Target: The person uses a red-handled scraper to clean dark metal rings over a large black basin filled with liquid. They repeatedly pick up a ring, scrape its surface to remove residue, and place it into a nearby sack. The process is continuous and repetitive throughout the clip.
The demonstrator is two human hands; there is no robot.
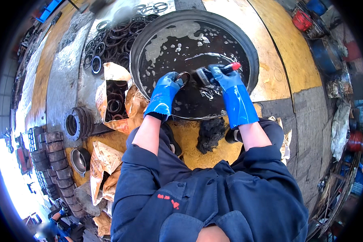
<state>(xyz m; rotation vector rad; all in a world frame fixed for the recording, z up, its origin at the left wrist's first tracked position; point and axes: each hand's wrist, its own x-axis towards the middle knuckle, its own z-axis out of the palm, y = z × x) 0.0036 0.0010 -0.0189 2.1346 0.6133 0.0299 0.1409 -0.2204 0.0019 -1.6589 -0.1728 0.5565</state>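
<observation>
A wide round black tub (138,52) of dark liquid with patches of foam stands in front of me. Both my hands wear long blue rubber gloves and are over its near half. My left hand (168,85) is closed on a dark ring (184,79), its fingers and thumb pinching the rim. In my right hand (225,77) is a brush with a red-tipped handle (232,67), its head pointing left towards the ring. The brush head (202,76) is smeared by motion. A small gap shows between brush and ring.
Many dark rings (105,47) lie heaped left of the tub. Nearer stands an open paper sack (105,99) holding more rings. Stacked flanged rings (77,123), a metal bowl (80,160) and cylindrical parts (60,163) are at left. A black rag-like clump (210,135) lies between my feet.
</observation>
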